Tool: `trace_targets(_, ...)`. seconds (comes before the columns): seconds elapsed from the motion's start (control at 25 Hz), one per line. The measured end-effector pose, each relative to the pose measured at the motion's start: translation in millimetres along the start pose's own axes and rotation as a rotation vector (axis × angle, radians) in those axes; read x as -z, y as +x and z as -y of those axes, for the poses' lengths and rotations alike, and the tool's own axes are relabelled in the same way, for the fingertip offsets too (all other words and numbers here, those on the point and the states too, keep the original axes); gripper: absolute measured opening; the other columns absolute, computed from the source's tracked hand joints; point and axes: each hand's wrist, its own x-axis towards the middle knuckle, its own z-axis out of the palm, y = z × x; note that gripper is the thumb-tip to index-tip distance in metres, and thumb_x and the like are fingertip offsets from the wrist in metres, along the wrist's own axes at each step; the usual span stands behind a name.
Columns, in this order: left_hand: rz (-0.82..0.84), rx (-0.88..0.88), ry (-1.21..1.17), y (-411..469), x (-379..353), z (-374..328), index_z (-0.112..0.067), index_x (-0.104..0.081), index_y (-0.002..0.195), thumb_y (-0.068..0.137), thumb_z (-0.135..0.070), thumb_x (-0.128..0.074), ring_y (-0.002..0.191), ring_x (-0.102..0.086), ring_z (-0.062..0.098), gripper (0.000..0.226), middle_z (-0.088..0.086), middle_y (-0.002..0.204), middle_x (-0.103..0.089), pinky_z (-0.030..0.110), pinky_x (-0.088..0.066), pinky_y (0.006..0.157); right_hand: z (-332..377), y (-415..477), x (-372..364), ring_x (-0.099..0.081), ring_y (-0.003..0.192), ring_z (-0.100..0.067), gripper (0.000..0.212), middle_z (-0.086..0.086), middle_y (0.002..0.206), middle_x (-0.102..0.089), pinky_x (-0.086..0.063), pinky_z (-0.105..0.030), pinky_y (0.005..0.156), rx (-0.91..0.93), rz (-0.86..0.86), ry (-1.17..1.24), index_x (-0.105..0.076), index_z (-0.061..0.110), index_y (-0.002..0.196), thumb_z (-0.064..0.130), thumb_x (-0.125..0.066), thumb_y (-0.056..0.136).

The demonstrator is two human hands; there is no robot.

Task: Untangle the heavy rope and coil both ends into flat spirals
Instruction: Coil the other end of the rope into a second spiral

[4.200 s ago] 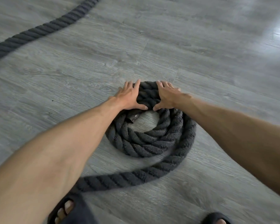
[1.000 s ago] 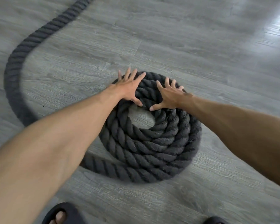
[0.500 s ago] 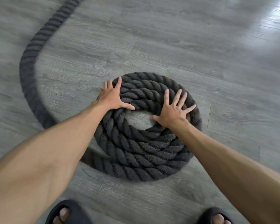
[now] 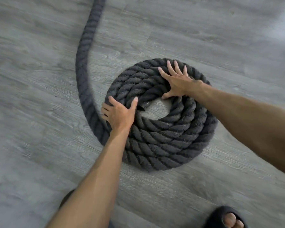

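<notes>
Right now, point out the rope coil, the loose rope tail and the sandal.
rope coil (image 4: 163, 145): head view, near-side turns.
loose rope tail (image 4: 82, 63): head view, mid-curve left of coil.
sandal (image 4: 220, 213): head view, dark strap.

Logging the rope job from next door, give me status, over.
Left hand and right hand open, flat on the coil. Spiral flat on the floor, centre open. Loose tail trails off upper left. Nothing in the way.

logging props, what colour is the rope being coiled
Dark charcoal grey, nearly black, with a twisted strand pattern: the rope, clearest in the head view.
</notes>
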Motion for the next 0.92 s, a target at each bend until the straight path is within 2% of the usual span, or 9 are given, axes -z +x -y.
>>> trace_targets(0.08,0.012,-0.205,0.026,24.7,2.3,-13.7,-0.014,-0.028,0.149,0.076,-0.078,-0.055,0.141,-0.021,0.044,0.101,0.027,0.153,-0.025,0.059,-0.017,0.114,-1.1,8.0,1.7,0.02,0.15,-0.043,0.134,-0.015,0.165,0.021,0.001,-0.072,0.116,0.02,0.002,-0.031,0.015,0.03,0.159,0.077,-0.071,0.067)
trace_targets(0.16,0.189,-0.413,0.142,61.3,6.4,-42.8,-0.023,-0.016,0.155,0.071,-0.081,-0.058,0.148,-0.006,0.042,0.11,0.022,0.161,-0.008,0.062,-0.006,0.115,2.1,7.4,-1.7,0.019,0.151,-0.041,0.132,-0.012,0.166,0.02,0.0,-0.072,0.116,0.011,-0.029,-0.045,0.013,0.031,0.159,0.079,-0.069,0.068)
trace_targets(0.24,0.345,-0.518,0.238,92.0,10.6,-69.1,-0.029,-0.004,0.157,0.064,-0.084,-0.061,0.149,0.0,0.04,0.122,0.017,0.163,0.0,0.063,-0.005,0.117,6.3,-2.7,-9.3,0.019,0.151,-0.038,0.123,-0.009,0.167,0.017,0.001,-0.073,0.115,-0.027,-0.101,-0.008,0.009,0.031,0.16,0.077,-0.065,0.073)
trace_targets(0.36,0.374,-0.585,0.279,111.4,5.5,-63.1,-0.033,-0.001,0.157,0.067,-0.087,-0.054,0.148,-0.006,0.037,0.118,0.009,0.164,0.0,0.06,-0.012,0.117,23.7,-40.2,-45.2,0.02,0.151,-0.04,0.109,-0.014,0.167,0.015,0.015,-0.073,0.11,-0.372,-0.274,0.175,0.0,0.022,0.161,0.075,-0.053,0.083)
trace_targets(0.44,0.278,-0.624,0.278,111.4,-2.8,-48.1,-0.036,-0.004,0.156,0.074,-0.086,-0.046,0.145,-0.014,0.036,0.105,0.005,0.163,-0.005,0.059,-0.018,0.115,39.6,-69.6,-73.2,0.02,0.151,-0.039,0.101,-0.02,0.165,0.014,0.014,-0.072,0.112,-0.615,-0.348,0.299,-0.004,0.018,0.161,0.078,-0.039,0.087)
trace_targets(0.48,0.246,-0.635,0.268,112.0,-5.1,-45.7,-0.036,-0.006,0.156,0.076,-0.085,-0.045,0.143,-0.017,0.036,0.102,0.005,0.163,-0.007,0.057,-0.02,0.114,44.7,-79.5,-82.2,0.019,0.152,-0.037,0.099,-0.022,0.165,0.013,0.011,-0.071,0.114,-0.66,-0.369,0.326,-0.006,0.018,0.161,0.079,-0.032,0.089)
trace_targets(0.64,0.152,-0.545,0.169,105.3,-4.6,-34.1,-0.033,-0.014,0.156,0.076,-0.082,-0.051,0.14,-0.025,0.036,0.101,0.005,0.161,-0.015,0.055,-0.022,0.112,34.7,-68.6,-79.1,0.01,0.154,-0.033,0.093,-0.021,0.166,0.005,0.005,-0.067,0.118,-0.562,-0.411,0.269,-0.011,0.021,0.161,0.079,-0.025,0.091)
trace_targets(0.8,-0.012,-0.251,0.08,85.6,-4.8,-2.9,-0.028,-0.02,0.155,0.079,-0.076,-0.053,0.138,-0.026,0.04,0.096,0.009,0.16,-0.021,0.057,-0.023,0.108,15.7,-16.2,-49.7,0.013,0.154,-0.029,0.088,-0.014,0.168,0.007,0.007,-0.065,0.119,-0.293,-0.354,0.209,-0.011,0.025,0.161,0.076,-0.032,0.092)
trace_targets(0.92,-0.07,-0.1,0.055,75.0,-2.2,-3.7,-0.024,-0.022,0.154,0.082,-0.071,-0.054,0.139,-0.024,0.042,0.092,0.013,0.16,-0.02,0.059,-0.023,0.109,24.1,17.5,-29.8,0.015,0.153,-0.033,0.08,-0.01,0.169,0.005,0.008,-0.07,0.116,-0.211,-0.356,0.191,-0.011,0.03,0.161,0.07,-0.033,0.096)
